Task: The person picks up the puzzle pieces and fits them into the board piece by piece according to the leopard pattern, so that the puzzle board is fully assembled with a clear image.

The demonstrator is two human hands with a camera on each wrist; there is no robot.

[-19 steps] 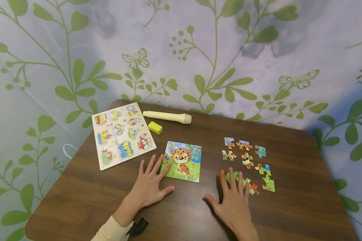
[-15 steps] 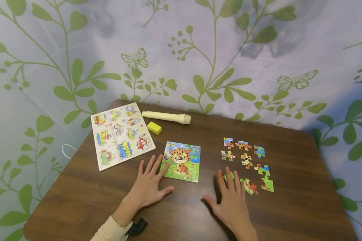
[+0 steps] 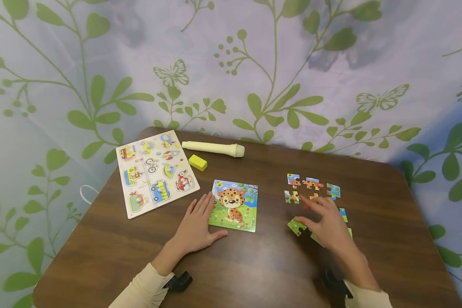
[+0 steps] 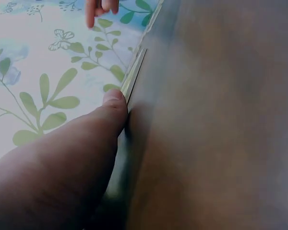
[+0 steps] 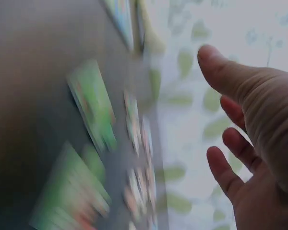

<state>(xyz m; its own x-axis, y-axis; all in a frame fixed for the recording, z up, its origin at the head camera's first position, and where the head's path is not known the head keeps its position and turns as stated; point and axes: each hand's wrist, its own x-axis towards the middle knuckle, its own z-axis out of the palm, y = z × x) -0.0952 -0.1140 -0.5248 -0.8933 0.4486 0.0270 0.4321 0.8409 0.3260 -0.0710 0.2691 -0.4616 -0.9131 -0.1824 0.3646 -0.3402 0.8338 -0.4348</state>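
A square board with a leopard picture (image 3: 236, 209) lies mid-table. My left hand (image 3: 194, 229) lies flat at its left side, fingers straight and together, fingertips right at the board's edge. Several loose jigsaw pieces are spread to the right. Over the nearer ones hovers my right hand (image 3: 329, 222), fingers loosely bent and thumb apart from them, holding nothing. It hides some pieces in the head view. A green corner piece (image 3: 296, 226) shows just left of the thumb. In the right wrist view, a blurred green piece (image 5: 93, 103) lies below the parted thumb and fingers.
A vehicle peg puzzle (image 3: 177, 171) lies at the back left. Beside it are a yellow block (image 3: 198, 163) and a cream microphone-shaped object (image 3: 213, 148). The brown table (image 3: 254, 273) backs onto a leaf-patterned curtain (image 3: 215, 42).
My right hand has risen and shifted right, its spread fingers now bent, uncovering the green corner piece. My left fingers have drawn together at the board's edge.
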